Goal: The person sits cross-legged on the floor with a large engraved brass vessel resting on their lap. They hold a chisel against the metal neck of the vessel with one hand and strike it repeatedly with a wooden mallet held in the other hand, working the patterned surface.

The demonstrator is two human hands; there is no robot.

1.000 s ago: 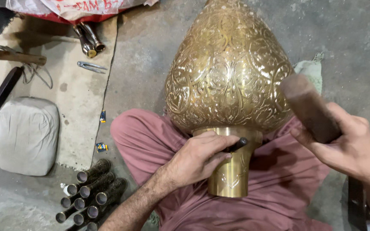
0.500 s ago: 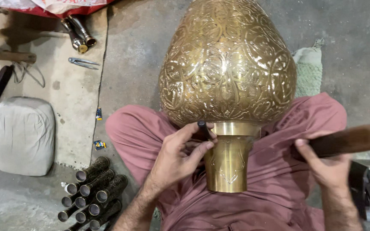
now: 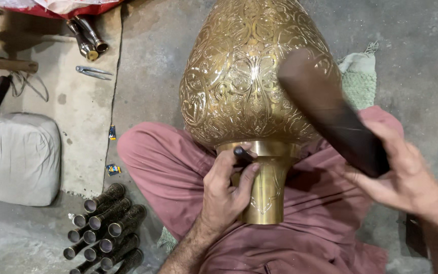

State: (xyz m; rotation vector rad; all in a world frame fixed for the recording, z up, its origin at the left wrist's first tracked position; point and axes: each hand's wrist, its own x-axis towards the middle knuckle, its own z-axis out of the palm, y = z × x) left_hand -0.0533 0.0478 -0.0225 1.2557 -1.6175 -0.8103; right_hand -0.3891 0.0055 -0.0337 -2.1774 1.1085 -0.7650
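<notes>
A large engraved brass vessel (image 3: pixel 249 76) lies across my lap, its plain neck (image 3: pixel 267 187) pointing toward me. My left hand (image 3: pixel 224 195) grips a small dark chisel (image 3: pixel 243 153), its tip against the band where the neck meets the body. My right hand (image 3: pixel 401 177) holds a dark wooden mallet (image 3: pixel 330 109) raised above the vessel's right side. My legs are in reddish-brown cloth (image 3: pixel 163 172).
Several engraved brass tubes (image 3: pixel 105 226) lie on the floor at the lower left. A grey cushion (image 3: pixel 24 157) sits left of them. Pliers (image 3: pixel 93 72), two brass pieces (image 3: pixel 88 38) and a wooden handle (image 3: pixel 6 63) lie at the upper left. A green cloth (image 3: pixel 358 76) is behind the vessel.
My right hand has swung the mallet up from a low, sideways position to above the vessel's right side. My left hand has kept the chisel at the neck joint.
</notes>
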